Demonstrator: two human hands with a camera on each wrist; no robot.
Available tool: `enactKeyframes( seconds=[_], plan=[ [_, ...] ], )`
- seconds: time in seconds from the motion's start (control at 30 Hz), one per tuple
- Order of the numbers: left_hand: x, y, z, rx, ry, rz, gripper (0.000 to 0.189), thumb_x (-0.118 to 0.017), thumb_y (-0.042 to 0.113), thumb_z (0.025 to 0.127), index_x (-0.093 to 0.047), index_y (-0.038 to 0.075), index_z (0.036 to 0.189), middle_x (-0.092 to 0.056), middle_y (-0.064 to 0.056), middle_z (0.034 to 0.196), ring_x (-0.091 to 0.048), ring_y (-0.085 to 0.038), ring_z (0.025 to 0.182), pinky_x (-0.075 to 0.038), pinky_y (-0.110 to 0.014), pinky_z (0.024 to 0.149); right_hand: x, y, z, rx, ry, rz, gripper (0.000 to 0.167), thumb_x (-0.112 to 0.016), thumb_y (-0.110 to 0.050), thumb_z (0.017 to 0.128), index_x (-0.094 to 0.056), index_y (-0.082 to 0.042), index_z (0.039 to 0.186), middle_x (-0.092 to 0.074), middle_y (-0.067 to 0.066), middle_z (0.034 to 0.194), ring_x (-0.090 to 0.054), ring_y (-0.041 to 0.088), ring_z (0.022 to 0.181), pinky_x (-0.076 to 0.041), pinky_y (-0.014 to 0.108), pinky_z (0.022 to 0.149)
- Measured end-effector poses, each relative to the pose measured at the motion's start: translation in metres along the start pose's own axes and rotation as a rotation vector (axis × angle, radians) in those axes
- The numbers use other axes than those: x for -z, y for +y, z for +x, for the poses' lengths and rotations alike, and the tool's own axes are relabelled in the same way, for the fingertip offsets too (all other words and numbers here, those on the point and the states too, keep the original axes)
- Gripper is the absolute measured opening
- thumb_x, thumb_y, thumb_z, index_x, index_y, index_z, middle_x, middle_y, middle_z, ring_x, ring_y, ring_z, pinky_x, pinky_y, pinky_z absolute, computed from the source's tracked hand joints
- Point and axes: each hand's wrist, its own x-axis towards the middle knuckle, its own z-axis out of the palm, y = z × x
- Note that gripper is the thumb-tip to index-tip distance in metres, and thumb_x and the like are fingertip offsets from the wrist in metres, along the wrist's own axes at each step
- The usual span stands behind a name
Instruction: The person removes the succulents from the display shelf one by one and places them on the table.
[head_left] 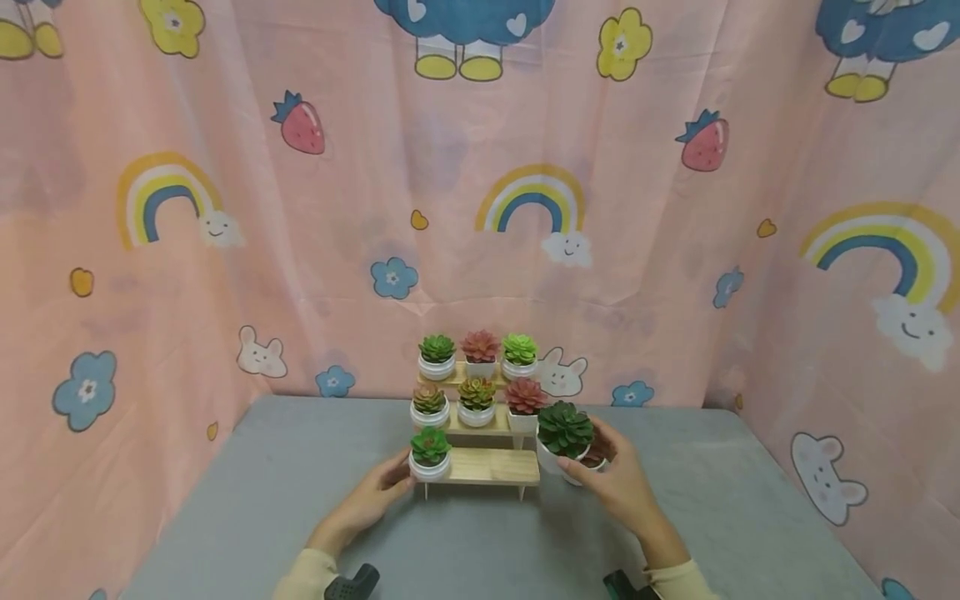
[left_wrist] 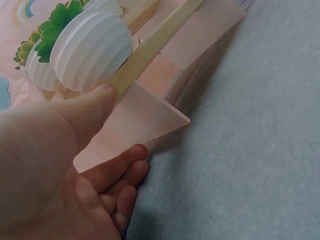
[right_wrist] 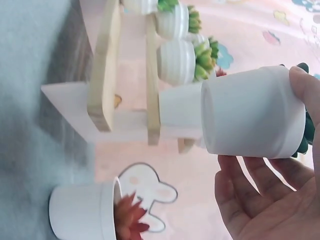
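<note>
My right hand (head_left: 618, 479) grips a white pot with a dark green succulent (head_left: 566, 429), raised beside the right end of a three-tier wooden plant stand (head_left: 487, 467). In the right wrist view the thumb lies at the rim of the white pot (right_wrist: 255, 112), with fingers along its other side. At the stand's left end, my left hand (head_left: 367, 500) touches the lowest board; its thumb (left_wrist: 102, 97) meets the board end and its fingers sit loosely bent near the pale end panel (left_wrist: 145, 112). Close above that thumb is a ribbed white pot with a green succulent (left_wrist: 92, 47).
Another white pot with a reddish succulent (right_wrist: 82, 212) stands on the grey table (head_left: 300, 467) right of the stand, partly hidden by my right hand in the head view. Several small potted succulents fill the upper tiers. A pink patterned curtain (head_left: 345, 208) hangs behind.
</note>
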Motion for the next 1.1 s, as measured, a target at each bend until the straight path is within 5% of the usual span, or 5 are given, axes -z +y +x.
enactKeyframes(
  seconds=[0.27, 0.5, 1.1],
  plan=[
    [-0.002, -0.002, 0.0, 0.02, 0.005, -0.01, 0.063, -0.059, 0.032, 0.103, -0.036, 0.014, 0.158, -0.046, -0.024, 0.154, -0.045, -0.047, 0.141, -0.038, -0.065, 0.113, 0.019, 0.008, 0.002, 0.046, 0.102, -0.069, 0.056, -0.081, -0.009, 0.085, -0.058, 0.0, 0.136, -0.068, 0.015, 0.119, -0.06, -0.005, 0.091, -0.054, 0.021, 0.077],
    [-0.002, 0.002, -0.003, -0.013, 0.007, -0.003, 0.061, -0.058, 0.029, 0.103, -0.036, 0.01, 0.157, -0.046, -0.027, 0.153, -0.045, -0.049, 0.14, -0.041, -0.063, 0.112, 0.034, 0.012, 0.005, 0.0, 0.142, -0.15, 0.066, -0.08, -0.017, 0.088, -0.051, 0.0, 0.145, -0.066, 0.019, 0.13, -0.053, -0.015, 0.099, -0.049, 0.011, 0.087],
    [-0.001, -0.002, -0.001, -0.019, 0.009, 0.003, 0.062, -0.058, 0.03, 0.103, -0.036, 0.01, 0.157, -0.046, -0.027, 0.153, -0.043, -0.048, 0.142, -0.04, -0.06, 0.114, 0.059, 0.05, 0.01, -0.173, 0.326, -0.111, 0.071, -0.078, -0.021, 0.09, -0.046, 0.003, 0.148, -0.057, 0.027, 0.138, -0.046, -0.021, 0.093, -0.044, -0.002, 0.073]
  ],
)
